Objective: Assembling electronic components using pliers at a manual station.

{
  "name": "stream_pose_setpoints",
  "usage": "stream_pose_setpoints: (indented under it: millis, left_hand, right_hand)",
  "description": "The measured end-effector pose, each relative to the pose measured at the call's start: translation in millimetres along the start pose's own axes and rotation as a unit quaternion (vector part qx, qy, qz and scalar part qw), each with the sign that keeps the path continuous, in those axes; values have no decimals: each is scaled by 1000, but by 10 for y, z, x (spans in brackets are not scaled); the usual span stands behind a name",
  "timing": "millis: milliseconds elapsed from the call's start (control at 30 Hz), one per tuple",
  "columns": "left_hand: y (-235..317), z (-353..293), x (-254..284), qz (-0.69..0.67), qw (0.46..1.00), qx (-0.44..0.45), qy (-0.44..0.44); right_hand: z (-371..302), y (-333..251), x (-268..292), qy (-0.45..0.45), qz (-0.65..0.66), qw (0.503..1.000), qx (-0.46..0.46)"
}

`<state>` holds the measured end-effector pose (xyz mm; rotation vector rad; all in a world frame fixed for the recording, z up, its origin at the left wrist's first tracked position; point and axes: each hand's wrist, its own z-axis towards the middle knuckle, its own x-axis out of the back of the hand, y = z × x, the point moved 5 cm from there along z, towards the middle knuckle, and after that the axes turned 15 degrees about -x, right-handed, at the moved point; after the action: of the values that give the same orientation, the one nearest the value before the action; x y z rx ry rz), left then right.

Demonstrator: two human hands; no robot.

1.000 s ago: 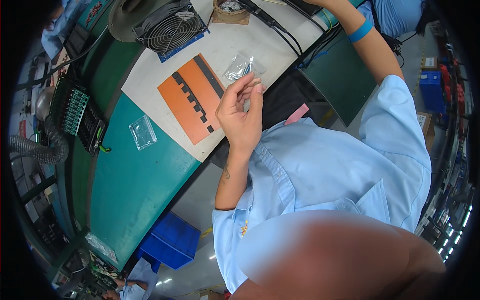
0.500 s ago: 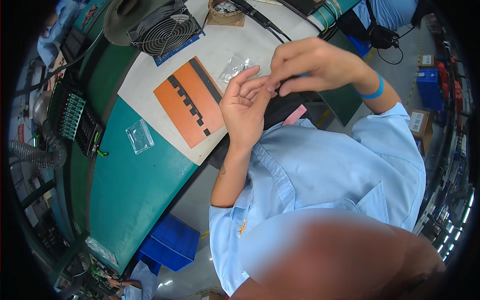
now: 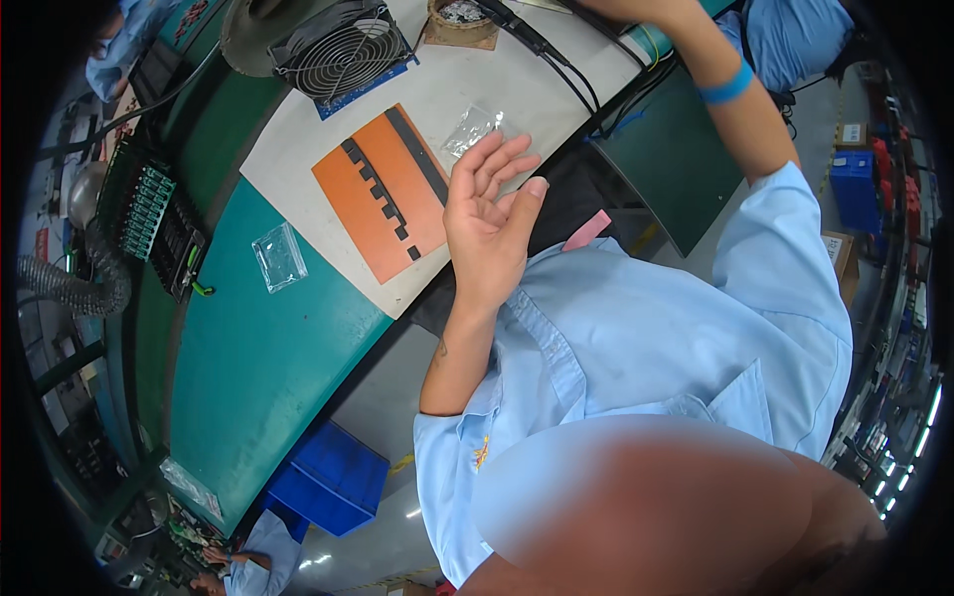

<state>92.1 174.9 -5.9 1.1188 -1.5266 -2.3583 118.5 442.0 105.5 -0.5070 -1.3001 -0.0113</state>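
Observation:
My left hand [image 3: 489, 223] is raised palm up, its fingers loosely bent and apart, and I see nothing held in it. Beside its fingertips a small clear plastic bag [image 3: 473, 129] lies on the white work surface. Left of that hand is an orange board [image 3: 383, 199] with a dark strip along one edge and a row of black blocks across it. My right hand [image 3: 628, 8] reaches to the far edge of the picture, near black cables. Its fingers are mostly cut off there, so what they do is hidden.
A fan with a round wire guard [image 3: 343, 62] stands at the far left, beside a round tin on a wooden base [image 3: 462, 22]. Another clear bag [image 3: 279, 257] lies on the green mat [image 3: 268, 368]. A rack of green circuit boards [image 3: 149, 214] and blue bins [image 3: 333, 477] flank the bench.
My right hand has left my left hand and moved up to the far edge of the picture. My left hand stays nearly in place, its fingers now apart from the other hand.

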Motion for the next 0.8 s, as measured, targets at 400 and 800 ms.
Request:
stream_pose_setpoints:
  millis: [400,800]
  left_hand:
    - [33,-85,134,29,999,-8,-13]
    - [29,-90,146,20,1000,-4,-14]
  right_hand:
    - [373,327,-11,109,-189,973,-77]
    - [458,723,-168,117,-262,937,-198]
